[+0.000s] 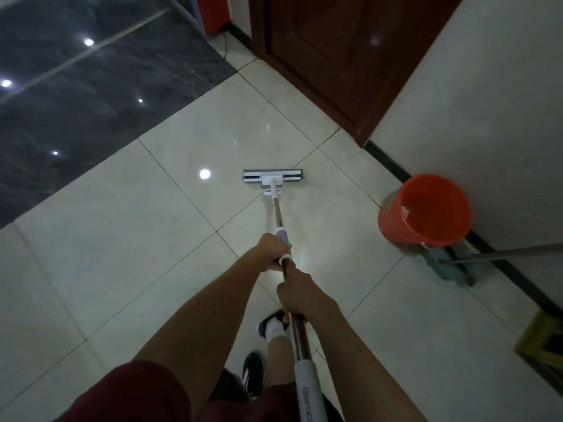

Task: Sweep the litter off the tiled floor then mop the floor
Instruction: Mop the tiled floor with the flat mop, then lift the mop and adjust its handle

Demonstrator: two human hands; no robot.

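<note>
Standing right of mop (273, 177): bucket (425, 210), dustpan (451, 266).

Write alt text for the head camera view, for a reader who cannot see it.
Both hands grip a mop handle, left hand ahead of right hand, its flat mop head on pale floor tiles. An orange bucket stands right, by the wall, near a dark wooden door.

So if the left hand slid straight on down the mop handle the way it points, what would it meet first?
Probably the mop head on the tiled floor; the handle ahead of the left hand looks bare until there.
</note>
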